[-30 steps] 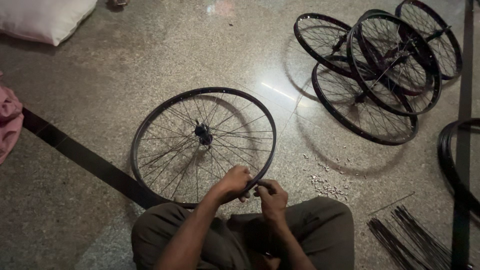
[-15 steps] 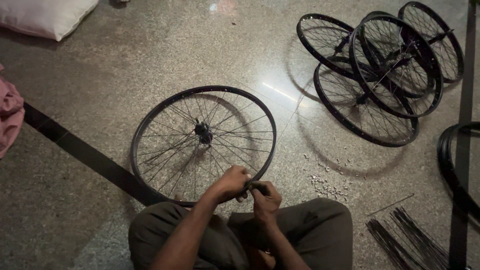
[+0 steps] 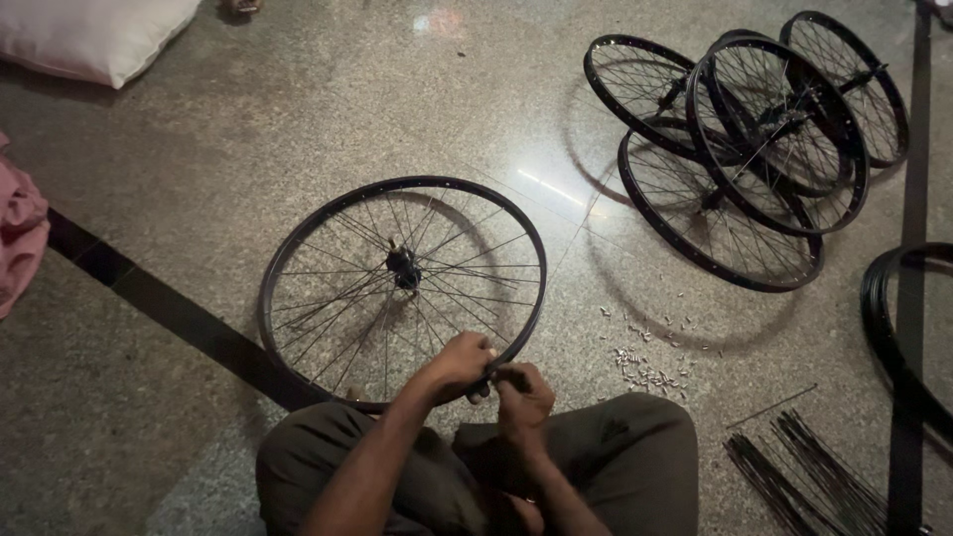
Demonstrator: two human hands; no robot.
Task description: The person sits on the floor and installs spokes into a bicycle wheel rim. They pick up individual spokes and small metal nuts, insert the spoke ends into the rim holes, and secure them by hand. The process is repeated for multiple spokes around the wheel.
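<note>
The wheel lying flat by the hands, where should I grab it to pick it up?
Grab the wheel by its black rim, probably on the open far-left side, fingers curled over the edge. It lies flat; the thin spokes look bendable, and both hands crowd the near edge.

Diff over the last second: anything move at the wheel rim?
Barely. The left hand and right hand stay pinched together at the near rim of the black spoked bicycle wheel on the floor; nothing taken up or released. Wheel, stacked wheels, loose spokes unchanged.
</note>
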